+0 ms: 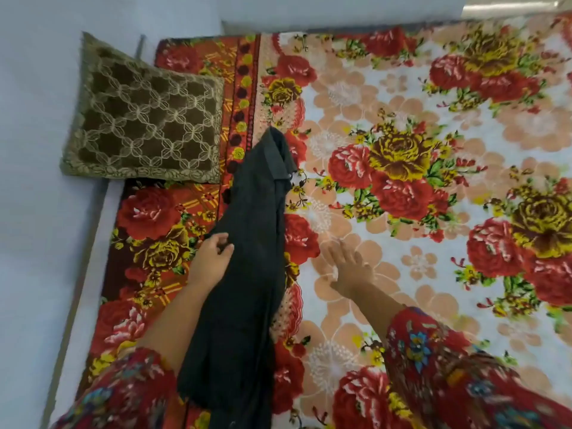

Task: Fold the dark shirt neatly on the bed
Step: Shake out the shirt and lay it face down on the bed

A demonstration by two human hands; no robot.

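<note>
So the dark shirt [247,258] was already a long narrow strip on the floral bedspread [402,274], cross-folds left to do I'd guess, left hand [212,258] at its edge (couldn't tell if pinching), right hand [346,267] open, flat alongside.

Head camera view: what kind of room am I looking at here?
Most likely a bedroom in a home. A wide bed lies under a floral blanket, a brown patterned cushion sits at its edge by the wall, and a dark shirt lies on top.
</note>
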